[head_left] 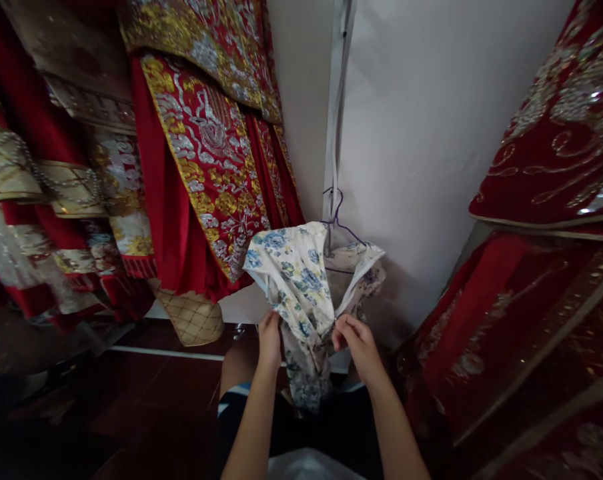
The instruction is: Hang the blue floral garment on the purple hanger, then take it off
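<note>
A white garment with blue and yellow flowers [309, 277] hangs in front of me on a thin purple wire hanger [337, 217]. Its neckline falls open in a V, and the lower cloth drops toward my lap. At its left edge, my left hand [270, 337] is closed on the fabric, with the fingertips partly turned from view. My right hand [352, 335] pinches the cloth edge near the bottom of the V.
Red costumes with gold and silver embroidery [216, 153] hang on the left. More red beaded garments [551, 167] hang on the right. A pale wall [411, 147] with a white vertical strip [334, 120] stands behind the hanger. Dark red tiles [166, 393] cover the floor.
</note>
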`<action>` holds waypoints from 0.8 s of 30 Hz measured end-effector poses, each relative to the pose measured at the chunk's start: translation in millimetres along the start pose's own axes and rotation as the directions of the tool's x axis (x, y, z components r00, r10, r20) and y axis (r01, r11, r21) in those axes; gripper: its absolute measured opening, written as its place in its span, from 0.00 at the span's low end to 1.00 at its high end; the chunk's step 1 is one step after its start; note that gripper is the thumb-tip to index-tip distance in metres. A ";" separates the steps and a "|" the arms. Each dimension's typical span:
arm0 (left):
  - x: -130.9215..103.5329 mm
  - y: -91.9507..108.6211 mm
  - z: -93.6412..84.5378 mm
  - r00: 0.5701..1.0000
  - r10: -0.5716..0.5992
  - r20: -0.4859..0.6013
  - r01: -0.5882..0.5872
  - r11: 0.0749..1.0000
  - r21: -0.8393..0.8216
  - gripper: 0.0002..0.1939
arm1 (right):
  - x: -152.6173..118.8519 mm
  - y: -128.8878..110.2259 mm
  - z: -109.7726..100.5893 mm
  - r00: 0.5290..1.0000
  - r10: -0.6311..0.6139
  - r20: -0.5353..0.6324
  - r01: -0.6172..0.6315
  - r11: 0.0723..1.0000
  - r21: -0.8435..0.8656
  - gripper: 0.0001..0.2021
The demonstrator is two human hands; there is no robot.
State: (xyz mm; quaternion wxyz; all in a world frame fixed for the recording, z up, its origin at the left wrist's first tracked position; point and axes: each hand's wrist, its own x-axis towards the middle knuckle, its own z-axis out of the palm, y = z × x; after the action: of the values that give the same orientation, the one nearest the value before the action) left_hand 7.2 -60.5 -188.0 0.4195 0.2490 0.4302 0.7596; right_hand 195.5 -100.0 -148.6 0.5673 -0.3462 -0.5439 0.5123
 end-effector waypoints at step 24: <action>-75.4 0.0 36.1 0.735 0.229 0.638 -0.543 0.763 0.351 0.07 | 31.2 -31.4 6.4 0.945 -0.040 -0.325 0.081 0.990 0.112 0.15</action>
State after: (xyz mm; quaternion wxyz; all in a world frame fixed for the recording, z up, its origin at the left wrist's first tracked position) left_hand 73.4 -108.7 -171.1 0.2692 0.6499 0.4104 0.5803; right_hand 192.1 -78.6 -109.5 0.6843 -0.3722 -0.4216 0.4642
